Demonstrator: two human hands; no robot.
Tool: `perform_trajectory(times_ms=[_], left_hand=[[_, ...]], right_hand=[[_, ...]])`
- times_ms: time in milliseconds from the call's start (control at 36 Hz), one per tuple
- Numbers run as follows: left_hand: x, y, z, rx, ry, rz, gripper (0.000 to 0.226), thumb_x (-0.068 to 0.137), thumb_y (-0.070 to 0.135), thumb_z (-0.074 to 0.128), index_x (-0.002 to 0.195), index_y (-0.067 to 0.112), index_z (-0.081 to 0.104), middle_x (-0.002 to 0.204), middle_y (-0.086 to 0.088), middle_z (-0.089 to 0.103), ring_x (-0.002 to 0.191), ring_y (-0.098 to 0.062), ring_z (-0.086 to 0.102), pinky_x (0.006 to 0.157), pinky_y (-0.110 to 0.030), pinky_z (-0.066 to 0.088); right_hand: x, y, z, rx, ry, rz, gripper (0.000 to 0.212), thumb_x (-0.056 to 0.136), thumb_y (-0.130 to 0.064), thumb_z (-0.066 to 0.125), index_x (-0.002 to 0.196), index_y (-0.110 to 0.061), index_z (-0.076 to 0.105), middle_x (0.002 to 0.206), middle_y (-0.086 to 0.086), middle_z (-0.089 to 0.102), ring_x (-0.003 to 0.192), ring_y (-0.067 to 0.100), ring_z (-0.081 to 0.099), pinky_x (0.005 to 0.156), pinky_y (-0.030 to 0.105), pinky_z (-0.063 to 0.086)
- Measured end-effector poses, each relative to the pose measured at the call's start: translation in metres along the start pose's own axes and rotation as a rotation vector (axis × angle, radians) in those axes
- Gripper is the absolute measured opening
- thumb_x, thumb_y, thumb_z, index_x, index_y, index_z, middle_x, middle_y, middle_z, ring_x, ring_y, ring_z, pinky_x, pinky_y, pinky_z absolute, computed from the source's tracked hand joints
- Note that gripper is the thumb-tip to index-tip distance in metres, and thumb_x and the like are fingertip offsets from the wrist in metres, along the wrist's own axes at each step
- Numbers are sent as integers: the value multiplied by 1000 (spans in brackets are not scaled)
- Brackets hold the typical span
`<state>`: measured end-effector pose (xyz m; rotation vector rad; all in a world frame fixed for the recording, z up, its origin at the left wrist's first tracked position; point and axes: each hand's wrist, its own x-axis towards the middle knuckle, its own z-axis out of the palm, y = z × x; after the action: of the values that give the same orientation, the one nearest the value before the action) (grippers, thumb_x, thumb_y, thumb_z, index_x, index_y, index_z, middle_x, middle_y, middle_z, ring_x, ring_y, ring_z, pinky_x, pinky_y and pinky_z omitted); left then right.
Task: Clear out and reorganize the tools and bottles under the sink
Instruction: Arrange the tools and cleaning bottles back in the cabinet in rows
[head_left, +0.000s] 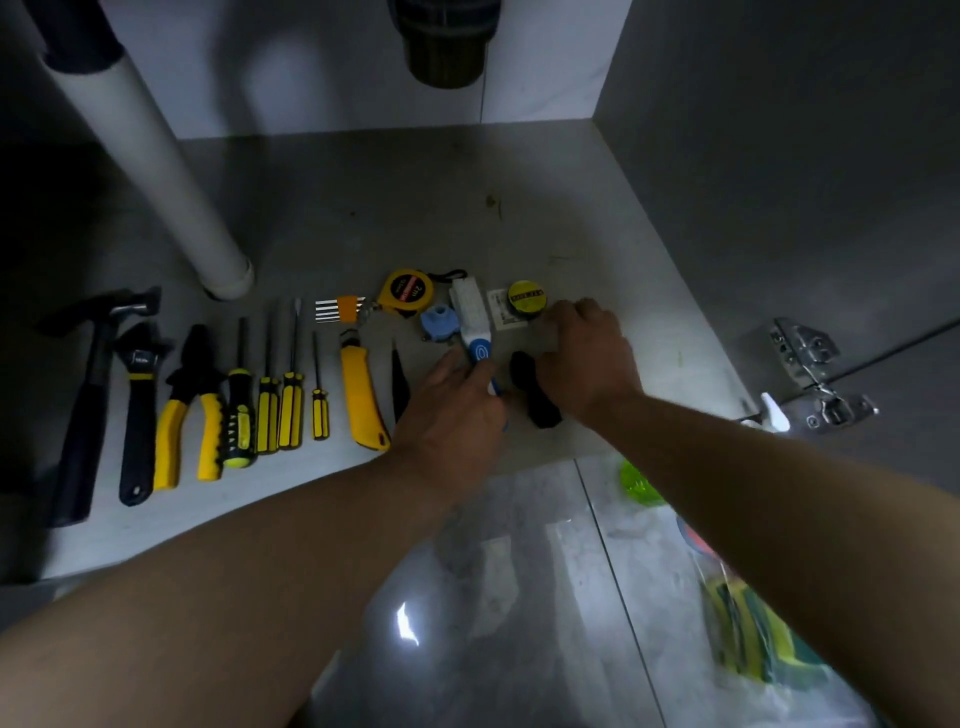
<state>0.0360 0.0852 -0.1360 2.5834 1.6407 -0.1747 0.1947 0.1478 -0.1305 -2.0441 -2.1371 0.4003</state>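
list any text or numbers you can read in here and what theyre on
"2m" on the yellow tape measure; the smaller print on its label is blurred.
Yellow-topped round tin: a line of print, too small to read.
White card beside the tin: print unreadable.
Wrench: a marking on its head, unreadable.

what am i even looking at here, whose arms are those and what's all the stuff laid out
One picture, taken by a camera worn on a person's head, looking down into a cabinet under a sink. The arms are that person's. On the cabinet floor lies a row of tools: hammer, wrench, pliers, screwdrivers, a yellow utility knife and a tape measure. The left hand grips a white and blue brush. The right hand rests by a black object, apparently empty.
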Motion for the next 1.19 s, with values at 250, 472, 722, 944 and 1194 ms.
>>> perform_trajectory(times_ms=[250, 472, 722, 944, 1194], left_hand=[[0, 8, -3, 54, -19, -36, 46, 93, 19, 59, 139, 20, 59, 151, -13, 42, 142, -33, 36, 124, -45, 8], [-16, 16, -2, 42, 60, -13, 43, 94, 18, 55, 137, 18, 58, 146, -11, 44, 140, -31, 34, 124, -49, 10], [-19, 53, -21, -121, 248, 228, 42, 76, 7, 73, 116, 15, 69, 131, -10, 56, 124, -32, 50, 104, -42, 36], [-13, 113, -42, -447, 127, 234, 42, 86, 17, 61, 128, 23, 59, 128, -1, 49, 121, -22, 46, 99, -36, 38], [0, 136, -47, -647, 29, 160, 41, 86, 20, 66, 126, 22, 58, 120, -3, 54, 114, -24, 52, 96, -41, 47]], right_hand=[[-37, -2, 25, 88, -124, 119, 22, 86, -34, 63, 95, -18, 51, 97, 9, 64, 89, 31, 65, 72, 35, 53], [-60, 6, 8, 132, -41, 67, 36, 91, -44, 60, 101, -10, 52, 102, 12, 60, 91, 33, 61, 71, 38, 49], [-122, 89, -71, 1, 114, -50, 11, 88, -23, 55, 85, -15, 63, 88, 7, 63, 90, 30, 58, 78, 39, 48], [-174, 163, -94, -239, -174, 189, 44, 77, -15, 62, 120, -14, 52, 118, 11, 51, 112, 34, 49, 91, 41, 48], [-170, 161, -86, -375, -83, 124, 16, 89, -17, 60, 104, -15, 63, 105, 9, 64, 97, 34, 63, 68, 34, 42]])
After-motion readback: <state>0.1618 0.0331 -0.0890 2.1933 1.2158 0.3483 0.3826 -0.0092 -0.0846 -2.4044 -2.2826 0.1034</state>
